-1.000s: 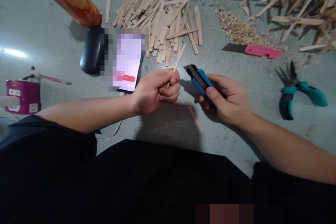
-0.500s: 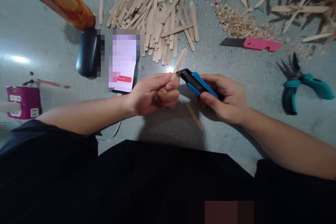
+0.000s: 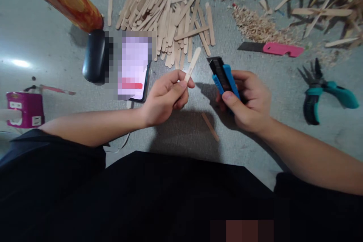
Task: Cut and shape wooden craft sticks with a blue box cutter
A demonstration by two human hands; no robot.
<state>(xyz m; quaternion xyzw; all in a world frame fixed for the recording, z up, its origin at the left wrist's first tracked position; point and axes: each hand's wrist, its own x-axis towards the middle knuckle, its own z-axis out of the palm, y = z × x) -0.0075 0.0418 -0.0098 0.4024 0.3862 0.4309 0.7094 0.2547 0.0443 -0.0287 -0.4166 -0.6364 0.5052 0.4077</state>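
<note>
Between the thumb and fingers of my left hand [image 3: 168,96] is a wooden craft stick [image 3: 194,62], its rounded end slanting up and away from me. A small dark mark shows on the stick just above my thumb. My right hand [image 3: 248,102] is wrapped round a blue and black utility knife [image 3: 227,79], thumb on its side, with the dark blade pointing up and left. Blade and stick are apart. On the table below, between my hands, lies a short piece of stick [image 3: 210,126].
A heap of craft sticks [image 3: 167,19] lies ahead. To the right are wood shavings [image 3: 255,24], a pink knife [image 3: 283,49], teal pliers [image 3: 320,92] and crossed sticks [image 3: 321,11]. Leftward are a phone [image 3: 134,60], a black mouse-like object [image 3: 93,56], an orange canister [image 3: 73,0] and a purple socket block [image 3: 25,109].
The knife has moved right, away from the stick, and turned more upright. My left hand has rolled and its grip on the stick has shifted, with the thumb now on top.
</note>
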